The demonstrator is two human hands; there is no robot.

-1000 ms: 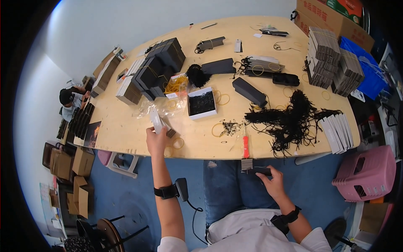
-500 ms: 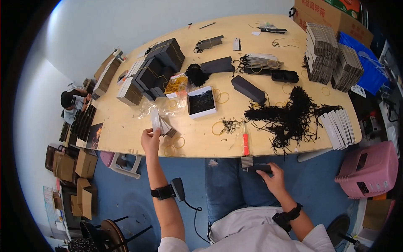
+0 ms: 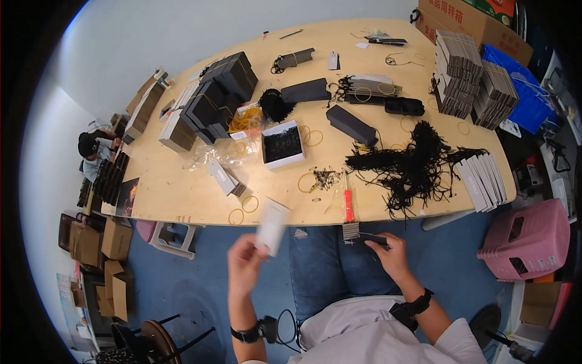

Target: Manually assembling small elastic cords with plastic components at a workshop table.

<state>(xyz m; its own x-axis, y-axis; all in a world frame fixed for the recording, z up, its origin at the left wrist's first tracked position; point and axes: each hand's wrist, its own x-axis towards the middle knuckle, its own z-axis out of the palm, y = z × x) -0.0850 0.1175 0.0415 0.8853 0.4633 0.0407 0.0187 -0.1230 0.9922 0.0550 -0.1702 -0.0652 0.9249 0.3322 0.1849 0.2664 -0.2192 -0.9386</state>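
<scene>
My left hand (image 3: 244, 258) pinches a pale hang tag (image 3: 274, 225), blurred by motion, in front of the table's near edge. Beyond it, a small fanned pile of tags (image 3: 223, 178) lies on the table, beside loose rubber bands (image 3: 249, 204). Low over my lap, my right hand (image 3: 393, 253) grips a slim dark object (image 3: 374, 240) whose kind I cannot make out. Touching or close to its left end is a small ribbed grey stack (image 3: 351, 232), just below the table edge. A red-handled tool (image 3: 348, 206) lies on the table above that stack.
A heap of black cords (image 3: 418, 164) covers the table's right side, near fanned white tags (image 3: 483, 182). An open white box (image 3: 284, 145) holds small black pieces. Dark stacks (image 3: 212, 100) stand at left. A pink stool (image 3: 524, 242) is at right; another person (image 3: 97, 148) sits far left.
My left hand has left the tag pile and come back toward me, lower and to the right, carrying one tag. My right hand stays nearly in place; the view has shifted slightly.
</scene>
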